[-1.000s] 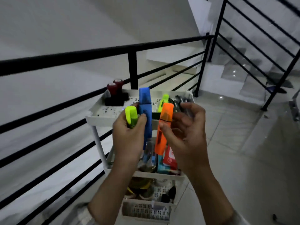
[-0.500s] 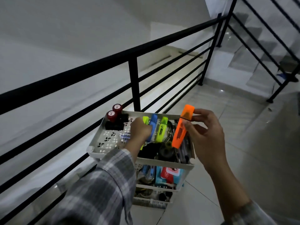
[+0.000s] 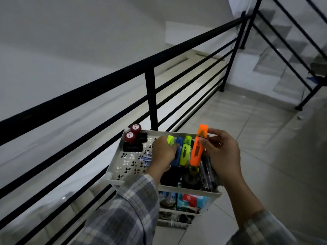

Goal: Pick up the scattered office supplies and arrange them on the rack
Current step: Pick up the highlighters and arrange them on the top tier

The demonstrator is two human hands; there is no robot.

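Left hand (image 3: 163, 151), gripping yellow highlighter (image 3: 170, 140) and blue highlighter (image 3: 177, 156), has descended into rack (image 3: 127, 162); right hand (image 3: 223, 156) pinches orange highlighter (image 3: 198, 147), unplaced.

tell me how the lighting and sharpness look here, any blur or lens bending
Head view: dim, cool light, the lower shelves of the rack lost in shadow; the orange highlighter in the right hand and yellow highlighter in the left hand read bright, but the orange one's print is too soft to read; the black railing bows slightly from the wide-angle lens.
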